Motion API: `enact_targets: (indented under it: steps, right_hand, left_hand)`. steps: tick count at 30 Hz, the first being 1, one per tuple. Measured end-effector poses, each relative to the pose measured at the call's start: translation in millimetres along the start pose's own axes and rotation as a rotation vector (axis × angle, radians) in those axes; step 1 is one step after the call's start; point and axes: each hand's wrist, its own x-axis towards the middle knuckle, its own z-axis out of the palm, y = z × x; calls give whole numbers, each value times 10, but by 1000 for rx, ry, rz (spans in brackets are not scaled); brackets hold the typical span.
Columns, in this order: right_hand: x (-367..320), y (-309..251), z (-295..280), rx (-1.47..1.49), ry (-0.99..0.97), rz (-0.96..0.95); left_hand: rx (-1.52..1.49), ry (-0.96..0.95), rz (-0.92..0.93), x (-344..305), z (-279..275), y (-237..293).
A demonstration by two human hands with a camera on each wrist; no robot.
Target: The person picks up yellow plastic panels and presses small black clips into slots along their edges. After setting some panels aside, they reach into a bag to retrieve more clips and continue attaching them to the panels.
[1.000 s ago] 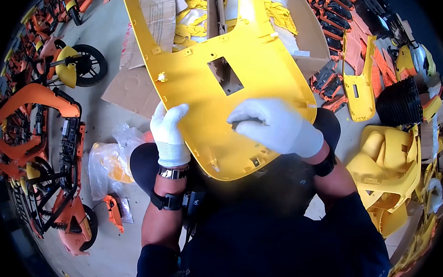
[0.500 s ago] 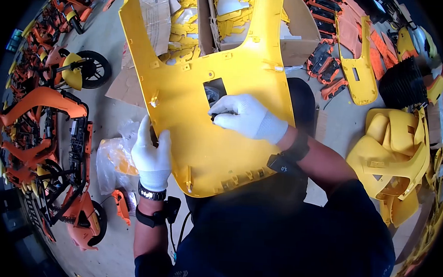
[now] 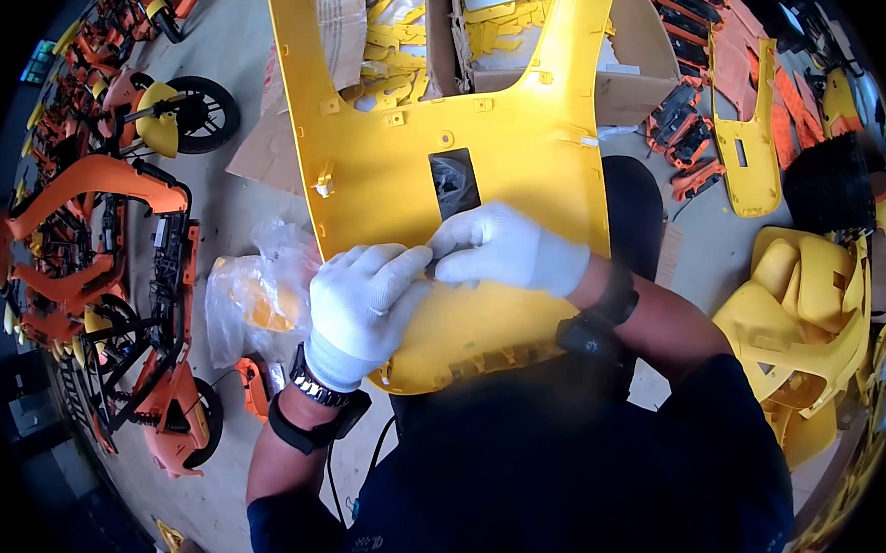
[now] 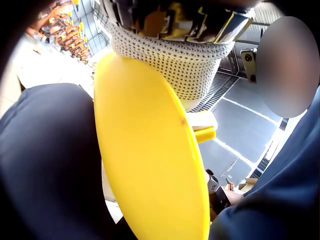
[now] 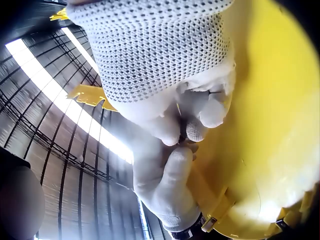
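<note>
A large yellow plastic panel [image 3: 377,188] with a rectangular opening stands tilted before the person, its clip-studded inner face showing. Both hands wear white knit gloves and meet at the fingertips over the panel's middle. The right hand [image 3: 510,248] pinches a small dark part [image 5: 183,136], mostly covered by the fingers, so its kind does not show. From the lower left, the left hand [image 3: 366,308] brings its thumb and fingertips to the same part and pinches it from below in the right wrist view. In the left wrist view the panel's smooth side [image 4: 145,150] lies beside the glove cuff.
Cardboard boxes [image 3: 628,91] with yellow pieces stand behind the panel. Orange scooter frames [image 3: 102,189] line the left. A clear plastic bag [image 3: 262,287] lies on the floor at left. More yellow body panels [image 3: 802,305] are stacked at right, near a black ribbed stack [image 3: 830,187].
The left hand has left the panel's left edge and moved right to meet the right hand. The right hand has gone from blurred motion to holding the small part over the panel's middle.
</note>
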Motion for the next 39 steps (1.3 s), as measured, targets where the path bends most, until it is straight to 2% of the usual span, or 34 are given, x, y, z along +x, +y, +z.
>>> enact_targets:
  steps: [4,8,17,19,26,33,37,39]
  right_hand:
    - [10,19,46,91,-47,23]
    - [36,45,76,181,-61,48]
    - [12,-71,42,149,-89,29]
    - [12,-42,80,147,-70,-33]
    - [-18,-132,121,20,-42,-139]
    - [-38,-228,108,-76,-75,-87]
    - [-54,-208,114,-117,-47,-134]
    - [-67,-205,128,-128,-38,-139]
  left_hand:
    - [-6,-56,23,-26,3,-6]
    - [-63,-23,9,-37,23,-41]
    - [-197,22,-38,-52,-10,-29]
    - [-235,30,-60,-55,-16,-7]
    - [-469,-8,-334,-163,-56,141]
    - [-591,5,-528,-164,-87,251]
    - [-638,25,-585,-172,-62,260]
    - [-622,26,-541,-181,-44,240]
